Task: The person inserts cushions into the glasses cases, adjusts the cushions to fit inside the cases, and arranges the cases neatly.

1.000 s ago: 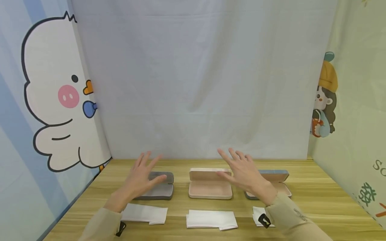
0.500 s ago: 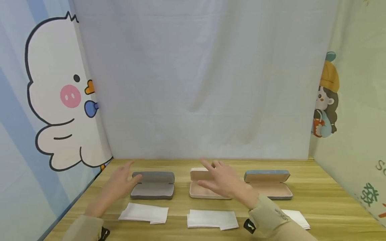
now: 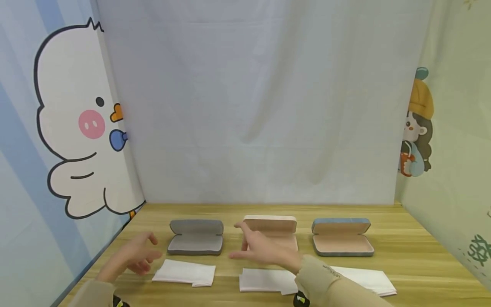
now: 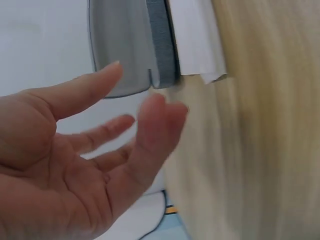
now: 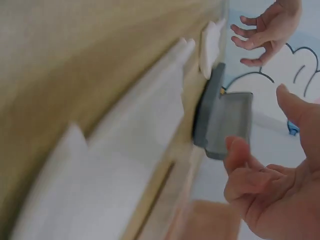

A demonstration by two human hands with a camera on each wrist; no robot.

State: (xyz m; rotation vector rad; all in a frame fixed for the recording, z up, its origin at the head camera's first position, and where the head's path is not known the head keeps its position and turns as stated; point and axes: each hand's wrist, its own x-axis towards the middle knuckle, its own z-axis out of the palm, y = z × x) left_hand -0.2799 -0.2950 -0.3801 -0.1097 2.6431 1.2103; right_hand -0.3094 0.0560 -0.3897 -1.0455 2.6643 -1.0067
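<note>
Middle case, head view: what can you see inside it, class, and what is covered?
Only pinkish lining shows inside the middle case. The right hand hides much of its left and front, so anything behind the hand there cannot be seen.

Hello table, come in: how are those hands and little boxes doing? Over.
Left hand empty, near grey rectangular hinged case. Right hand empty, partly blocking head view of cream rectangular hinged case. Both cases open.

Creased grey backdrop (image 3: 230, 106), blue L wall (image 3: 23, 187) w/ cartoon bird (image 3: 73, 76), green R wall (image 3: 460, 170), edge motif (image 3: 479, 250) unclear, wood-grain tbl (image 3: 406, 245)
</note>
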